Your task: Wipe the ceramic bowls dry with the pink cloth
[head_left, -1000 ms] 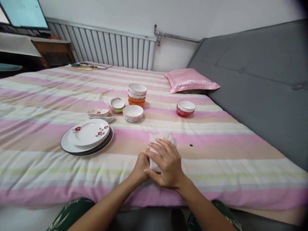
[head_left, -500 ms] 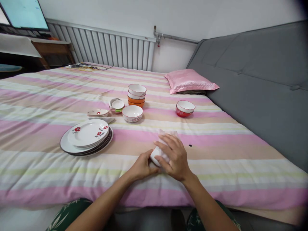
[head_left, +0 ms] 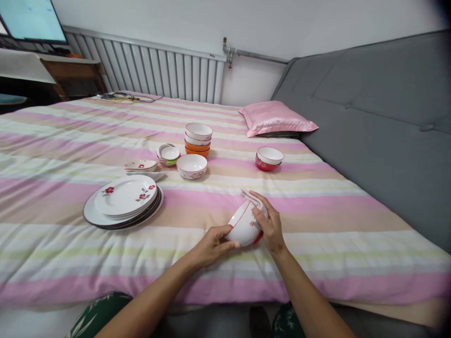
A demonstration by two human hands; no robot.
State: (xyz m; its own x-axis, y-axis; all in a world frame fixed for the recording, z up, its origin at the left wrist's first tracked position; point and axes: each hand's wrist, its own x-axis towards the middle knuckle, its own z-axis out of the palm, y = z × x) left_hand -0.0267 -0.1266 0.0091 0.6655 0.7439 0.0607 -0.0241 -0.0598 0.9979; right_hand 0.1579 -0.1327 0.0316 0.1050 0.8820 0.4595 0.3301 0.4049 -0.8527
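Note:
A white bowl (head_left: 243, 230) with a red rim line and small red flowers is tilted on its side between my hands, just above the bed's near part. My left hand (head_left: 213, 245) pinches its left edge, thumb on top. My right hand (head_left: 269, 223) is closed around a pale folded cloth (head_left: 259, 203) and presses it against the bowl's rim and right side. Part of the bowl is hidden behind the right hand's fingers.
On the striped bedspread (head_left: 317, 263) stand stacked plates (head_left: 123, 199), small dishes (head_left: 141, 165), little bowls (head_left: 170, 154), a single bowl (head_left: 192, 168), a stack of bowls (head_left: 198, 141) and two nested bowls (head_left: 269, 157). A pink pillow (head_left: 276, 118) lies against the grey headboard (head_left: 369, 108).
The bowl has turned so its patterned outer side now shows. My right hand has moved with the cloth from over the bowl to its right side and rim.

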